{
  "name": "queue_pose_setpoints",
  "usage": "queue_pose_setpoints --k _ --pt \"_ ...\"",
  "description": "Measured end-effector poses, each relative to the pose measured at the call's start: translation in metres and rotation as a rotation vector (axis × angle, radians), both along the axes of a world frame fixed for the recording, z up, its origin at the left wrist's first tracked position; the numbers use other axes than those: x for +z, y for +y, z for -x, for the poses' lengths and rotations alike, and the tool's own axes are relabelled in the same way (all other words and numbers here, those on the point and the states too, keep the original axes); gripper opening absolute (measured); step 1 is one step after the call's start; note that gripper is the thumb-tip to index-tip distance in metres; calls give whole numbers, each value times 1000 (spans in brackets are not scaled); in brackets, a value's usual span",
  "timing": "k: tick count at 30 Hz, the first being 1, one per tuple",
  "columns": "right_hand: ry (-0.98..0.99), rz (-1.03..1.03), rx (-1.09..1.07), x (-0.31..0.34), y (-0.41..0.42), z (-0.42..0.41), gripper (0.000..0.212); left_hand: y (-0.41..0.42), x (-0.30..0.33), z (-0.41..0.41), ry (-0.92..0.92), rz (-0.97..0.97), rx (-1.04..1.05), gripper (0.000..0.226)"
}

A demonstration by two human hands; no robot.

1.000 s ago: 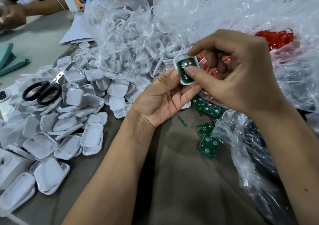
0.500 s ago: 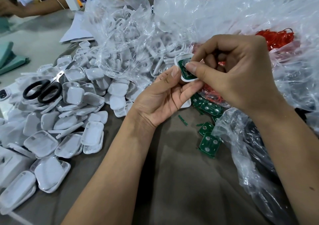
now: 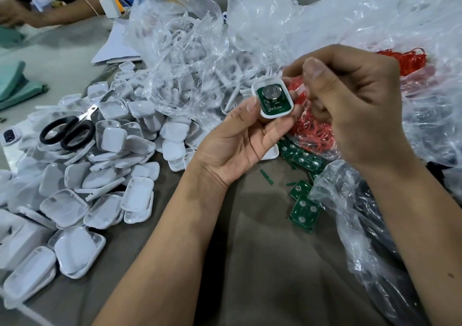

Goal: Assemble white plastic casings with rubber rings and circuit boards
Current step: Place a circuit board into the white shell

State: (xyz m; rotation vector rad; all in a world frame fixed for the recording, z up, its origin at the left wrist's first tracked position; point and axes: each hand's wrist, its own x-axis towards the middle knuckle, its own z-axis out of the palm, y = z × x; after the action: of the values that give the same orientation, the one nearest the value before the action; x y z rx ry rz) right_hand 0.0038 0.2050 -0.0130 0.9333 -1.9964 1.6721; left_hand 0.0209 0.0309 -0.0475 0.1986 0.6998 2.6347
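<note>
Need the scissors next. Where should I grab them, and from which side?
Take the scissors by the black handle loops, coming from above on the near-left. They lie flat on the pile of white casings with the loops toward you and the blades pointing away up-right, so the loops are the exposed, safe end.

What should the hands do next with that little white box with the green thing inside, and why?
Probably the right hand should pick one red rubber ring from the bag just below it. The left hand holds the white casing with the circuit board already seated inside, and no ring shows on it.
</note>
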Motion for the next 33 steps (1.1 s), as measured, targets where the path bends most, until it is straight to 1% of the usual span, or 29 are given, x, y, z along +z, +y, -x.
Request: queue_pose_setpoints --k 3,5,9,12,17,20,23,26,29,33 --pt "-69 134 -17 1 2 4 24 -3 0 -2 19 -99 -86 64" --pt "-84 184 -28 2 2 4 24 -6 -2 -3 39 -149 -160 65" --pt "-13 142 -64 2 1 3 22 -7 -5 -2 105 -177 -255 60" --pt "72 94 -85 2 1 1 21 -8 -7 -1 129 -165 -263 57" --pt "133 28 -82 2 -2 -2 16 -10 -10 2 128 -139 -235 55" --pt "190 -39 -158 4 -3 -5 14 -9 -10 3 122 -105 -188 54" --pt "254 -114 -216 6 -5 -7 8 -9 -9 3 100 -96 -139 47" --pt "271 -128 -227 4 -5 -7 8 -8 -9 3 81 -97 -95 49" --pt "227 -99 -259 1 -5 -4 15 -7 -7 3 90 -77 -47 56" --pt "51 -116 -302 -7 -8 -1 20 -7 -1 1 87 -131 30 63"
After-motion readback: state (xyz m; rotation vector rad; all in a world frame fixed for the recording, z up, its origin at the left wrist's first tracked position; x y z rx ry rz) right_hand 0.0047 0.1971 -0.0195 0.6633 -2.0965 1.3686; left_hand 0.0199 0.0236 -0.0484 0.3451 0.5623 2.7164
